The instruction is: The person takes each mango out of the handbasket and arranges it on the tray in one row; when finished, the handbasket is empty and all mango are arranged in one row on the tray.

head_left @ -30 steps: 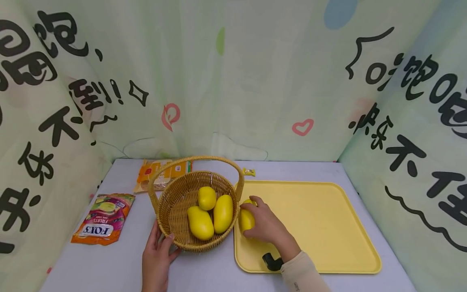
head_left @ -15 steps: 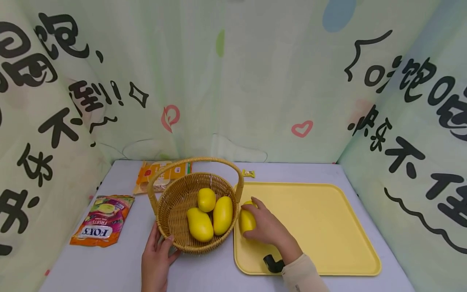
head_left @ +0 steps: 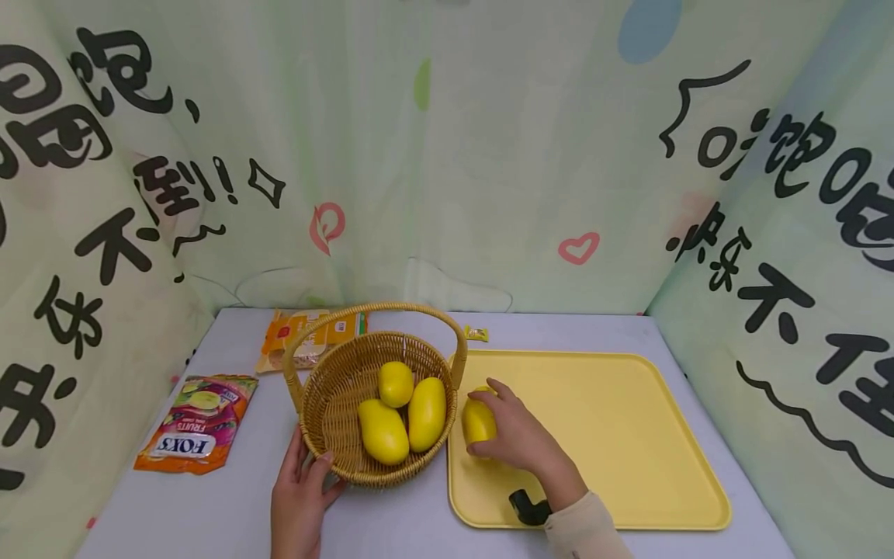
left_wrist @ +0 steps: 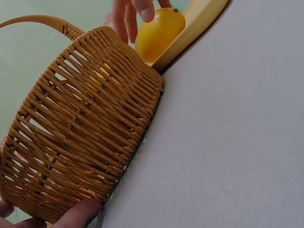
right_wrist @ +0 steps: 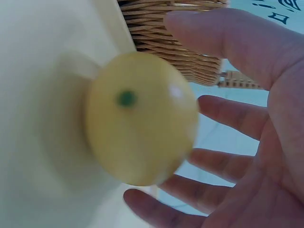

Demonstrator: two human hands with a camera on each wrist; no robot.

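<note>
Right hand (head_left: 520, 439) is cupped loosely round a yellow fruit (head_left: 478, 423) at the left end of the yellow tray (head_left: 608, 435). Fingers spread, thumb looks clear of the fruit. From here I can't tell if the fingertips actually bear on it; it's blurred in the close view. Green spot on one end.

Left hand (head_left: 300, 497) has hold of the wicker basket (head_left: 335, 419) at its near-left side, fingers round the wall, thumb low near the base. Basket sits on the tabletop (head_left: 391, 520), just beside the tray, handle up. Three more yellow fruits (head_left: 384, 431) inside, bunched to the right.

Also on the tabletop: FOX'S bag (head_left: 199, 423) well left of the basket, orange packet (head_left: 279, 341) behind it, small yellow wrapper (head_left: 477, 333) past the tray's far edge. Printed curtain (head_left: 489, 155) at the back.
</note>
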